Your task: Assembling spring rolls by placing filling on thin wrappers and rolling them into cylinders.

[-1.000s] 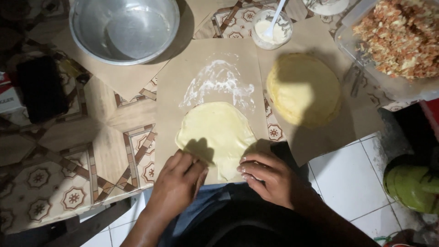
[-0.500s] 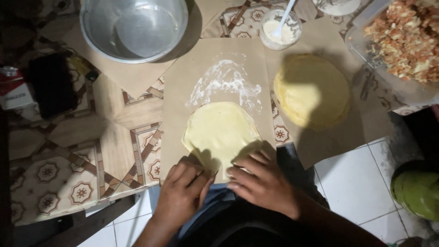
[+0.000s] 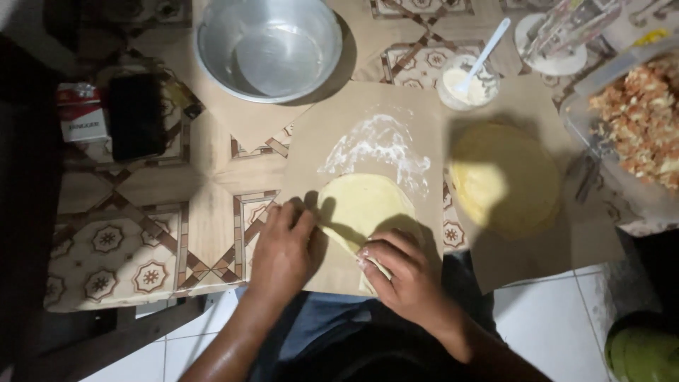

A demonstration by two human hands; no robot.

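A small red-and-white box (image 3: 82,113) lies at the far left of the tile-patterned worktop (image 3: 141,233), just beside a flat black case (image 3: 136,117). On a brown paper sheet (image 3: 368,113) at the worktop's near edge, over white floor tiles (image 3: 537,318), both hands press on a pale yellow wrapper (image 3: 364,205): the left hand (image 3: 283,247) flat, fingers spread, the right hand (image 3: 399,265) curled, pinching its near edge. Beyond stand a steel bowl (image 3: 269,46) and white paste cup (image 3: 468,81); a wrapper stack (image 3: 506,180) and filling tray (image 3: 640,120) crowd the right.
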